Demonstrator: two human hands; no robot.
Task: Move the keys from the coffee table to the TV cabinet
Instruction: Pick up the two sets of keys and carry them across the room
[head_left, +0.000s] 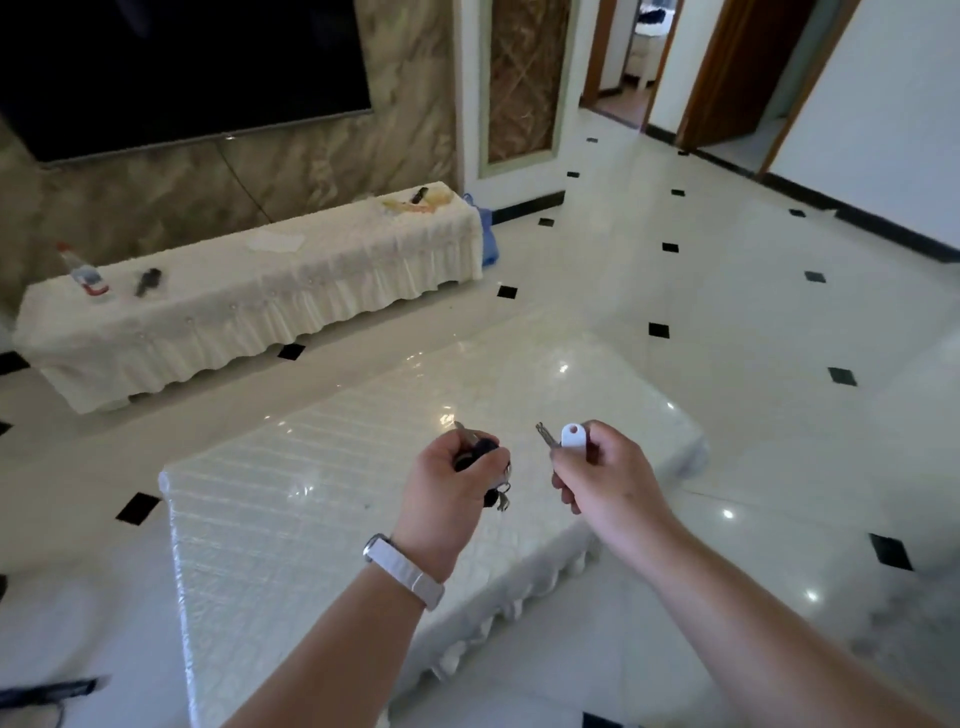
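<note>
i see my left hand (447, 486), white band (410, 571) on its wrist, curled tight around a dark bunch of keys (480, 457), and at three o'clock of it my right hand (597, 473) pinching a key with a white tag (563, 435). both hang above the coffee table (291, 519). out at eleven o'clock sits the cloth-draped tv cabinet (249, 306), a bottle (83, 273) on its left end, under the dark tv (176, 67).

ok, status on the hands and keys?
Left hand shut on dark key bunch. Right hand shut on white-tagged key. Both above coffee table. TV cabinet ahead, floor between looks clear.
</note>
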